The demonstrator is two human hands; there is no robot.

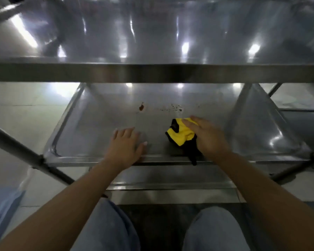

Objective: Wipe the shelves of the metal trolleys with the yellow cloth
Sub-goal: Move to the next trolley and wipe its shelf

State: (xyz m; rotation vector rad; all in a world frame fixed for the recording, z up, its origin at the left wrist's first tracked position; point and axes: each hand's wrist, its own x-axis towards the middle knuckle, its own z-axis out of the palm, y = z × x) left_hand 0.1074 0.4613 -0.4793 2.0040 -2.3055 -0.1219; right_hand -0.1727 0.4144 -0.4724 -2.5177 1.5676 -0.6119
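Item: bunched yellow cloth with black edging (180,134), lying on the lower stainless-steel trolley shelf (101,127), right of centre and close to the near raised rim, one black tail hanging over that rim. Holder: right hand (209,137), laid palm-down on the cloth with fingers fairly straight and together, pressing rather than pinching it (the thumb is hidden under the palm, so any grip underneath cannot be told). Companion: left hand (126,144), flat on the bare shelf just left of the cloth, fingers spread and relaxed, holding nothing, apparently bracing. Marks: a reddish-brown rust-like spot (141,107) and a scatter of dark specks (174,108) further back on the shelf, just beyond the cloth. Handling, by judgement: the cloth looks soft, light and limp, likely to bunch and slide easily on polished steel; best worked under a flat palm across its middle, with the loose black tail tucked in so it does not drag. Above: upper stainless-steel shelf (152,72), its front rim crossing the view. Not determinable: the back of the lower shelf is covered by that rim; glare and blur wash out much of both surfaces, so remaining dirt is hard to read; whether the cloth is damp cannot be told; the shelf's far corners and the trolley's other tiers are cut off or hidden.
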